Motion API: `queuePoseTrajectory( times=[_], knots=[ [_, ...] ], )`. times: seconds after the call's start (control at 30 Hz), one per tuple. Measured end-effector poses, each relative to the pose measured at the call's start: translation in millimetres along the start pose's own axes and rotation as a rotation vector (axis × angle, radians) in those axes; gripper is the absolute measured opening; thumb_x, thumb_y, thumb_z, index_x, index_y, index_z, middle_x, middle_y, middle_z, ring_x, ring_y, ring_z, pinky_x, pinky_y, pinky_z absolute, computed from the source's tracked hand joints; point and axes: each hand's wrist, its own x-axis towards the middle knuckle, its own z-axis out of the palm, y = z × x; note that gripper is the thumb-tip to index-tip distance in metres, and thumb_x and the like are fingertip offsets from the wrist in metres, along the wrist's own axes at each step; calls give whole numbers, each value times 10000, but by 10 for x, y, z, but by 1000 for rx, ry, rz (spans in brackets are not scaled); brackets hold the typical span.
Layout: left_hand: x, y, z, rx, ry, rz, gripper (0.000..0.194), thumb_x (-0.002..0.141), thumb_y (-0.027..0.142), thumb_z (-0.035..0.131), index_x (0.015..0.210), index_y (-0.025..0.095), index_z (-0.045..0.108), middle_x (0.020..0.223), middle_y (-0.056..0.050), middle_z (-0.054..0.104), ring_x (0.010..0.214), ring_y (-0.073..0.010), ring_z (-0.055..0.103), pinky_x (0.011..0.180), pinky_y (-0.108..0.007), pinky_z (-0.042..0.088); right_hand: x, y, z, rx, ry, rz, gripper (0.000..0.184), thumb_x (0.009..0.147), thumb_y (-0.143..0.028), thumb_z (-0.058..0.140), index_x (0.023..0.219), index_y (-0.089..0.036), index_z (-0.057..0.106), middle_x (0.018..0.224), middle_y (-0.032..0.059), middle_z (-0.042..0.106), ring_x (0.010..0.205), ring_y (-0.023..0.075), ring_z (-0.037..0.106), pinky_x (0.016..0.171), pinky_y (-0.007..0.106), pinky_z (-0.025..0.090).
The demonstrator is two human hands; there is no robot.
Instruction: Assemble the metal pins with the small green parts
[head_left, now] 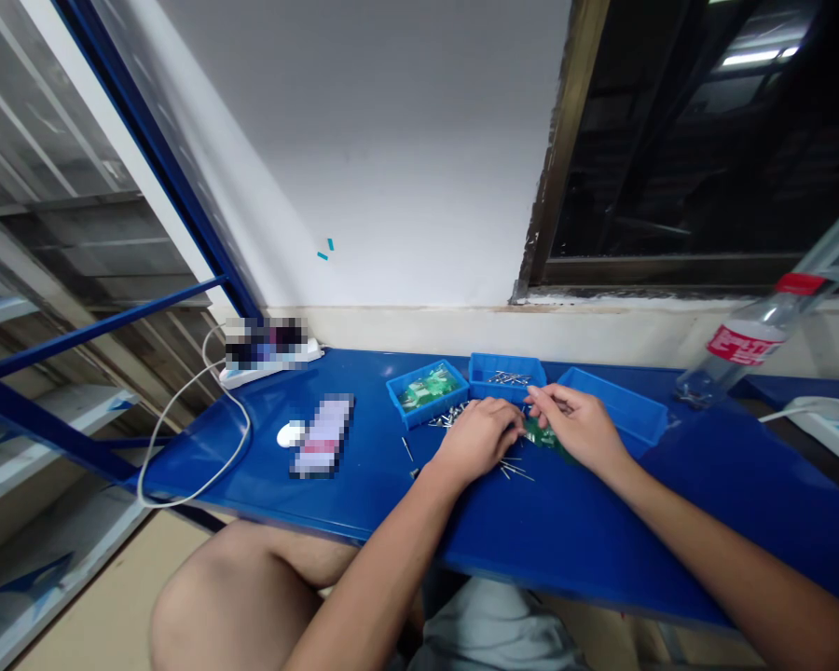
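A small green circuit board [542, 433] lies between my hands on the blue table top [671, 522], partly hidden by them. My left hand [479, 438] has its fingertips on the board's near edge and seems to grip it. My right hand [577, 427] hangs over the board, with its thumb and fingers pinched close together; anything between them is too small to tell. Loose metal pins [514, 469] lie scattered around both hands. Three blue plastic bins stand just beyond: one with green boards [426, 393], one with metal pins [507, 376], and one [612, 405] by my right hand.
A white power strip [269, 368] stands at the back left, with a white cable [196, 447] looping along the table. A white computer mouse [292, 433] sits beside a blurred flat object [322, 435]. A clear plastic bottle [745, 349] with a red label lies at the back right.
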Motion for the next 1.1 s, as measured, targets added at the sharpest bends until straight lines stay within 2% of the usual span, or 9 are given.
queuePoseTrajectory(
  times=[0.17, 0.33, 0.4, 0.5, 0.63, 0.77, 0.9, 1.1],
  knots=[
    [4, 0, -16, -52, 99, -78, 168, 1080, 267, 482, 1083, 200, 636, 1143, -87, 718, 1068, -238, 652, 948, -363, 478, 16, 6, -6, -47, 50, -68, 381, 979, -606, 618, 1008, -252, 755, 1012, 79, 799, 926, 275, 749, 815, 388, 587],
    [12, -12, -34, -180, 243, -185, 160, 1077, 266, 475, 1058, 193, 616, 1109, -102, 691, 1045, -236, 646, 942, -354, 504, -8, -101, 7, -140, -36, -181, 379, 927, -553, 704, 1164, -262, 754, 1217, 93, 769, 965, 272, 735, 889, 425, 595],
    [15, -6, -41, -242, 293, -208, 174, 1083, 282, 466, 1067, 191, 614, 1092, -98, 690, 1033, -230, 650, 939, -350, 511, -19, -123, 20, -169, -74, -223, 379, 895, -521, 749, 1176, -269, 763, 1192, 87, 778, 957, 277, 739, 899, 435, 599],
    [26, 22, -57, -302, 335, -226, 210, 1089, 320, 468, 1042, 190, 627, 1060, -84, 698, 1013, -220, 658, 939, -347, 516, -26, -101, 33, -179, -106, -246, 277, 916, -487, 727, 1084, -277, 793, 1063, 72, 807, 915, 282, 752, 880, 441, 608],
    [43, 61, -76, -417, 365, -258, 222, 1060, 385, 548, 1014, 190, 645, 1033, -73, 729, 966, -208, 695, 906, -338, 555, -27, -22, 36, -105, -77, -168, 281, 909, -502, 734, 1054, -273, 810, 1048, 70, 824, 911, 296, 774, 889, 468, 627],
    [54, 47, -47, -576, 382, -259, 265, 969, 353, 707, 1163, 191, 630, 1065, -85, 767, 984, -216, 745, 902, -346, 600, -22, 20, 43, 98, -73, -67, 373, 871, -550, 777, 1060, -230, 804, 1066, 99, 826, 963, 310, 788, 942, 489, 636],
    [57, -3, 6, -629, 374, -262, 286, 952, 255, 714, 1222, 191, 644, 1062, -88, 784, 987, -214, 762, 902, -347, 614, -24, 3, 74, 197, -76, -27, 432, 811, -575, 834, 1029, -206, 786, 1066, 118, 823, 990, 312, 789, 978, 503, 630],
    [66, -19, 12, -643, 396, -266, 300, 938, 257, 739, 1214, 185, 645, 1047, -85, 785, 933, -200, 767, 855, -328, 622, -36, -68, 115, 324, -85, 36, 529, 697, -596, 912, 1004, -201, 739, 1034, 131, 820, 983, 307, 792, 939, 476, 650]
  ],
)
